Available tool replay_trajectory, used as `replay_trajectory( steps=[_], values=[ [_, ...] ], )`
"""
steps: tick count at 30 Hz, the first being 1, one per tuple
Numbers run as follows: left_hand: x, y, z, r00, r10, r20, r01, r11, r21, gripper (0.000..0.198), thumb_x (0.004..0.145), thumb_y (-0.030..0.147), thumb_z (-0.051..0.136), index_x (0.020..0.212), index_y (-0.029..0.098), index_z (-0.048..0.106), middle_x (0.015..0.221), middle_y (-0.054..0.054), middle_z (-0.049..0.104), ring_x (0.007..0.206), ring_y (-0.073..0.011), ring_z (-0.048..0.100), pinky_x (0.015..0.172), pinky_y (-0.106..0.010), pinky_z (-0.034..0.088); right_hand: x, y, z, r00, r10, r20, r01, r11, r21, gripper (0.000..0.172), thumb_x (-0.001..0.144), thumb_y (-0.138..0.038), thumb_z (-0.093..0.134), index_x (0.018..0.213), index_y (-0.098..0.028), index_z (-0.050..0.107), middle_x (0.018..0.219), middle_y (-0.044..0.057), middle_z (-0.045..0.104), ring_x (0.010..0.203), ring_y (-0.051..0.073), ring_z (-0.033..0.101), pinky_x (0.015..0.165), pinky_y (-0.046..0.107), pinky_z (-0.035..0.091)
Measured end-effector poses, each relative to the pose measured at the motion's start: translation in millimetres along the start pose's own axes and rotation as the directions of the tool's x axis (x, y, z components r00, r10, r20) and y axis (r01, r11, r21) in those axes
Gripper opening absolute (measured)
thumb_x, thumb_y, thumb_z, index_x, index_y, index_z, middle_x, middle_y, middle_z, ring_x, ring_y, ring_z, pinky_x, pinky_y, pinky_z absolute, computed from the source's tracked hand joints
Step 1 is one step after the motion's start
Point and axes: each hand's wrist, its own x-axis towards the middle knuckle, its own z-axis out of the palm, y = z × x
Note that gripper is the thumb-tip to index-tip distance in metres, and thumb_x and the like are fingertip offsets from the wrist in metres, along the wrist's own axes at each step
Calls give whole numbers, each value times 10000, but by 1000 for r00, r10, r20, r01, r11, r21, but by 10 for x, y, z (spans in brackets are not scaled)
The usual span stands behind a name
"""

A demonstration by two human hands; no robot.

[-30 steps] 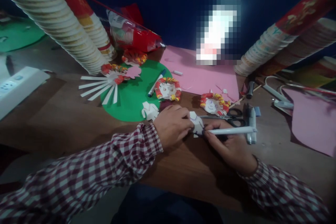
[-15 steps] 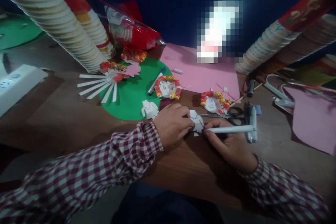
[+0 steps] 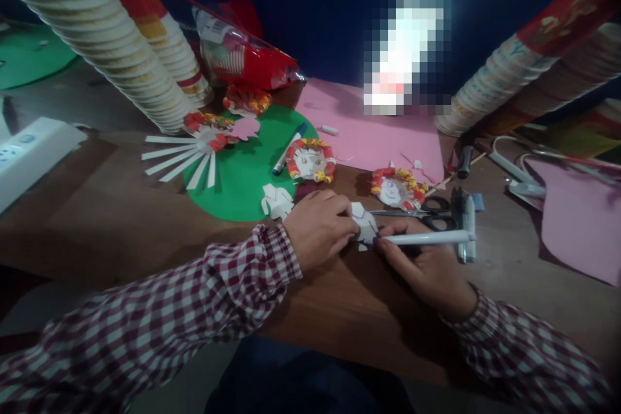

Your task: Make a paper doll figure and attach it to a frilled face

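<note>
A small white paper cutout [image 3: 365, 222] with a dotted purple line lies on the wooden table, its left side covered by the fingers of my left hand [image 3: 320, 228], which grip it. My right hand [image 3: 431, 268] is closed around a white marker pen [image 3: 429, 238], held almost level with its dark tip at the cutout's right lower edge. Just left of my left hand is a second white paper cutout [image 3: 277, 201] with a dotted line. Beyond my hands sit a paper face with a red and yellow rim [image 3: 311, 162] and a similar one with purple drawing [image 3: 395, 191].
Black-handled scissors [image 3: 439, 223] and several markers [image 3: 467, 226] lie by my right hand. Behind are a green paper circle [image 3: 233, 197], pink paper [image 3: 369, 142] and a red plastic package [image 3: 247, 61]. Stacked paper cups [image 3: 107, 45] lean at the left, more cups [image 3: 504, 71] at the right.
The marker tip has shifted very slightly at the cutout's lower right edge. Both hands otherwise keep their places, and the view has moved a little.
</note>
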Motion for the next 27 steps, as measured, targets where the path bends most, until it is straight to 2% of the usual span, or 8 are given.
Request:
replay_trajectory(
  steps=[27],
  values=[
    [-1,-3,7,1000,-1,1,1,1000,1,144,853,236,527,885,210,665,929,-42,575,890,-190,478,800,-351,378,7,-7,4,1000,2,15,-2,1000,16,61,834,-251,568,821,-196,590,716,9,635,618,143,573,570,257,436]
  ],
)
